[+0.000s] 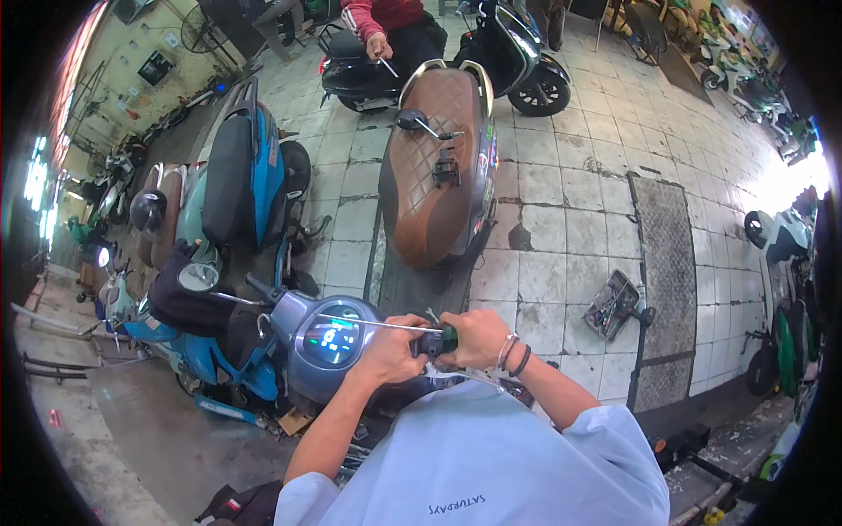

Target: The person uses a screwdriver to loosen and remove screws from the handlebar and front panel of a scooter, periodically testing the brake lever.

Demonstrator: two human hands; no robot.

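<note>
A blue-grey scooter front (303,373) with a lit round display (331,337) stands before me. My left hand (393,352) is closed at the black switch housing (430,344) on the handlebar. Beside it, my right hand (481,340) wraps the dark green handlebar grip (449,338). A thin metal rod (360,322), perhaps a screwdriver shaft, runs from over the display past my left fingers; its right end is hidden. Below my hands is a silver lever (474,379). On the brown quilted seat (430,188) lie a loose mirror (410,119) and a black bracket-like part (446,167).
A blue scooter (254,175) is parked at left, a black one (526,79) at the back. Someone in a red sleeve (386,16) holds a thin tool (388,67) beyond the seat. A parts tray (612,307) lies on the tiles beside a metal floor plate (664,272).
</note>
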